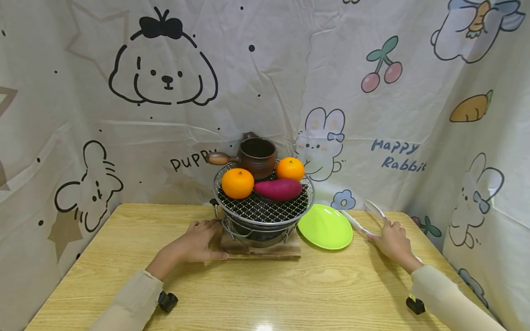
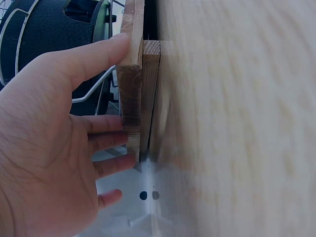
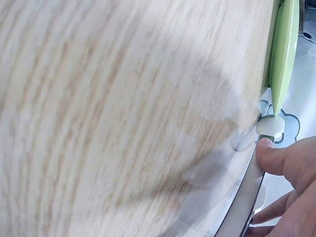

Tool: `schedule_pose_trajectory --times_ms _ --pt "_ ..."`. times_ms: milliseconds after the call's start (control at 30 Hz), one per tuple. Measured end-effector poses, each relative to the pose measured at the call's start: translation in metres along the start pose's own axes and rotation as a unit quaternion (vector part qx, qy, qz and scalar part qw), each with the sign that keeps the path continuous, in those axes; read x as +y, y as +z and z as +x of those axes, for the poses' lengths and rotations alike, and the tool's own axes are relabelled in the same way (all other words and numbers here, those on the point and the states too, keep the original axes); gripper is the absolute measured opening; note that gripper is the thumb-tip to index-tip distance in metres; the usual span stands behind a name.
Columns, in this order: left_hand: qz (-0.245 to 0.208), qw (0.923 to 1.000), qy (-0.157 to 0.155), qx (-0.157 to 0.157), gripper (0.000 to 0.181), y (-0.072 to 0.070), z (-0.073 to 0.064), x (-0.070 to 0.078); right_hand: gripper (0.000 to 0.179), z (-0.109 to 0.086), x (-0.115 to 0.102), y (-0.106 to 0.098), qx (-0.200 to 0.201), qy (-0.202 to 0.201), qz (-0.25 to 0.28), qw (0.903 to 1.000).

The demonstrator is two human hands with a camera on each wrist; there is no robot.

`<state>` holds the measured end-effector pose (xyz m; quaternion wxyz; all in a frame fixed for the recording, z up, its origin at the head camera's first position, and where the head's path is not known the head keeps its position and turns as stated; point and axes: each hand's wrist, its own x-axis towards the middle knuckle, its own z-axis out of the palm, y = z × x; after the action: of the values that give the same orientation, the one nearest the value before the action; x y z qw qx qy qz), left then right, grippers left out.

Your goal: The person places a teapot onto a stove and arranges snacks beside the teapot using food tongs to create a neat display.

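Observation:
My left hand (image 1: 194,243) touches the left end of the wooden board (image 1: 265,250) under a small black tabletop grill (image 1: 256,233). In the left wrist view its thumb lies against one edge of the board and its fingertips along the end. On the round wire grate (image 1: 265,212) sit two oranges (image 1: 237,184), a purple sweet potato (image 1: 278,189) and a brown pot (image 1: 256,163) with a side handle. At the right, my right hand (image 1: 393,241) holds a pair of tongs (image 1: 357,224), their two light tips spread apart and pointing away from me.
A lime-green plate (image 1: 325,228) lies on the wooden table (image 1: 290,294) between the grill and the tongs. A pale cloth (image 1: 265,92) with cartoon prints hangs behind the table and down both sides.

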<state>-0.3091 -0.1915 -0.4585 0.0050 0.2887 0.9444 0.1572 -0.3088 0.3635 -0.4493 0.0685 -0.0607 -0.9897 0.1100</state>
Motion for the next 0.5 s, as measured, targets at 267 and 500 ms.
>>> schedule_pose_trajectory --times_ms 267,500 --pt "-0.004 1.0000 -0.001 -0.007 0.104 0.0001 0.0010 0.0004 0.075 -0.0001 -0.0005 -0.0006 -0.011 0.005 -0.008 0.9999" --pt "-0.004 1.0000 0.000 -0.006 0.103 -0.0007 0.0003 0.0005 0.077 -0.0026 -0.0033 -0.0027 -0.022 0.008 -0.005 0.9997"
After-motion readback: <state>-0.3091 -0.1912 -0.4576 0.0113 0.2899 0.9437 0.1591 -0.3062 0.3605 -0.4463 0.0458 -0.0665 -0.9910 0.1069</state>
